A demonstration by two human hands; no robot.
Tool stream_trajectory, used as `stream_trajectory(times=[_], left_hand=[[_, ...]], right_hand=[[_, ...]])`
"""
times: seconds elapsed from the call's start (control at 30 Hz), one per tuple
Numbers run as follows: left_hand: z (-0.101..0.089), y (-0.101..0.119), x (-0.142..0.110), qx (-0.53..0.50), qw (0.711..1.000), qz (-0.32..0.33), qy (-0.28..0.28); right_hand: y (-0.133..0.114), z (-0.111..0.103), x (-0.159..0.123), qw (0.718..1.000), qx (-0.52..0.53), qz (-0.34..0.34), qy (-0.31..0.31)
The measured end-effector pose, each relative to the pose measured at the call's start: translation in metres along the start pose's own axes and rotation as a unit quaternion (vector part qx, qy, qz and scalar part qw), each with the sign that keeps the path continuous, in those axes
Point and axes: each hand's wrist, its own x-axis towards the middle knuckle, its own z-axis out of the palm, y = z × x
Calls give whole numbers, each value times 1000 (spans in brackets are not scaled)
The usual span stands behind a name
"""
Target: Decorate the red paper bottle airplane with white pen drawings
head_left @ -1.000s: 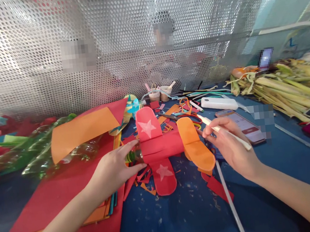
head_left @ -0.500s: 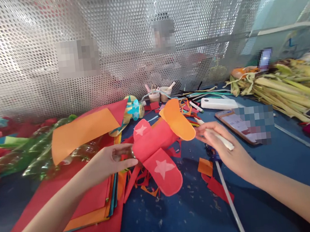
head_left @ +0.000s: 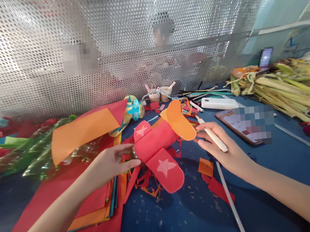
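A toy airplane [head_left: 156,140] has a red paper-covered body, red wings with pale stars and an orange tail piece [head_left: 178,121]. My left hand [head_left: 115,160] grips its left end, thumb and fingers closed around what looks like a clear bottle neck. In my right hand [head_left: 221,146] is a white marker [head_left: 215,139], lying across the fingers with its tip pointing up and away. The right fingertips are at the edge of the orange tail; whether they press on it I cannot tell. The plane is held above the table among paper scraps.
Red and orange paper sheets [head_left: 89,202] are stacked at left, beside green plastic bottles [head_left: 41,157]. A phone [head_left: 235,126], a white case-like object [head_left: 218,103] and corn husks [head_left: 276,84] are at right. A pale stick [head_left: 230,200] lies in front. A perforated metal screen [head_left: 125,41] stands behind.
The plane and my left hand have shifted slightly right. The marker in my right hand has tilted a little steeper, and the right fingers have moved slightly.
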Motion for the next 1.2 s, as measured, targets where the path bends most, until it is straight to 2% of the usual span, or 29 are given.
stream_trajectory(times=[0.17, 0.37, 0.43, 0.53, 0.63, 0.7, 0.83, 0.93, 1.07, 1.2], left_hand=[[2, 5, 0, -56, 998, -32, -11], [7, 16, -7, -132, 988, -58, -48], [9, 19, -10, -131, 987, -75, -61], [19, 19, -14, -156, 980, -100, -75], [36, 13, -18, -221, 968, -82, -91], [48, 9, -22, -252, 962, -59, -90], [65, 8, -31, -230, 966, -59, -100], [69, 14, -40, -218, 968, -15, -123], [70, 26, -52, -118, 974, -59, -184], [60, 39, -61, -81, 976, -37, -198]], right_hand=[[-2, 1, -1, 999, 45, -4, 13], [1, 0, 0, 999, -5, 13, 41], [2, 2, -1, 1000, 15, 10, 6], [0, 7, -5, 995, 57, -10, -86], [-2, 12, -13, 988, 43, -27, -146], [-2, 14, -18, 986, 45, -39, -155], [2, 15, -20, 993, 8, -58, -101], [1, 16, -16, 990, -2, -59, -132], [-1, 21, -16, 986, 83, 20, -146], [6, 24, -18, 976, 158, 68, -130]])
